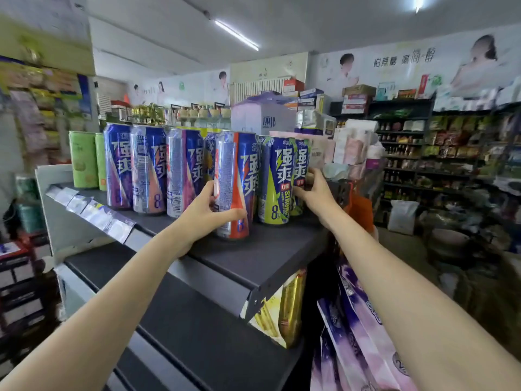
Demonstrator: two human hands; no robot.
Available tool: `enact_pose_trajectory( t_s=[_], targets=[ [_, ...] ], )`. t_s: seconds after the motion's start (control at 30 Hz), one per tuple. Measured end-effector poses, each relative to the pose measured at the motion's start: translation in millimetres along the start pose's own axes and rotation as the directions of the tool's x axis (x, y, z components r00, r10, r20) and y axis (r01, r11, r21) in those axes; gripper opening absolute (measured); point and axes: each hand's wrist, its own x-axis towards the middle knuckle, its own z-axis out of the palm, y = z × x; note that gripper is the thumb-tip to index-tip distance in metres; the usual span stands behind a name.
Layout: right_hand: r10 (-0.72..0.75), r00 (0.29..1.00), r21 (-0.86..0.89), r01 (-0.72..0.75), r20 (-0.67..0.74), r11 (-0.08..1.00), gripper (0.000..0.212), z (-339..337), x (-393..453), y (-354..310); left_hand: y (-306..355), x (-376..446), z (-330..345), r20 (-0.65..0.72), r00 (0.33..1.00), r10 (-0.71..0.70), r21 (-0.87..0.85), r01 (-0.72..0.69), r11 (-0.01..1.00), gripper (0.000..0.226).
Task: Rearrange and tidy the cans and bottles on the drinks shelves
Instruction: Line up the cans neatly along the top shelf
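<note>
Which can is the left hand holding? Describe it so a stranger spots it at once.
Start at the dark top shelf with its row of tall blue cans. The left hand grips the can standing furthest forward, just left of the lime-green-striped can. Only it has an orange-red wedge running down to its base.

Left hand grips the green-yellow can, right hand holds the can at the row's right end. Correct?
Not quite. In the head view the left hand grips the blue-and-orange can, not the green-yellow can beside it. The right hand does hold the end can.
</note>
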Motion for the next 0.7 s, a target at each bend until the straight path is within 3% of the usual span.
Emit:
enact_pose_trajectory(
  t_s=[0.17,0.37,0.47,0.53,0.63,0.7],
  targets=[
    [-0.024,0.992,-0.090,0.013,-0.127,0.996,0.068,-7.1,-9.4,-4.5,-1.3,0.4,-1.3,-0.002,1.000,0.015,-0.004,-0.015,1.000,0.047],
    [0.018,0.945,-0.178,-0.081,-0.328,0.981,0.069,14.5,-18.8,-10.2,5.2,-4.4,-0.3,0.006,0.999,0.041,-0.037,-0.041,0.998,0.062],
    [-0.139,0.890,-0.202,0.054,-0.435,0.978,0.055,11.7,-38.8,-12.6,3.1,-3.5,1.3,0.023,0.999,0.045,-0.036,-0.044,0.998,0.056],
    [-0.174,0.937,-0.158,0.131,-0.303,0.979,0.052,14.9,-51.4,-19.2,3.3,-4.6,1.4,0.032,0.998,0.049,-0.058,-0.047,0.997,0.052],
    [-0.038,0.999,-0.107,0.035,-0.028,0.994,0.075,26.5,-58.0,-29.4,5.5,-5.3,1.0,0.019,0.998,0.066,-0.076,-0.064,0.995,0.052],
    [0.036,0.999,-0.111,-0.035,0.009,0.993,0.083,33.1,-54.8,-30.1,5.4,-5.8,0.1,0.014,0.998,0.064,-0.073,-0.063,0.995,0.053]
  ],
)
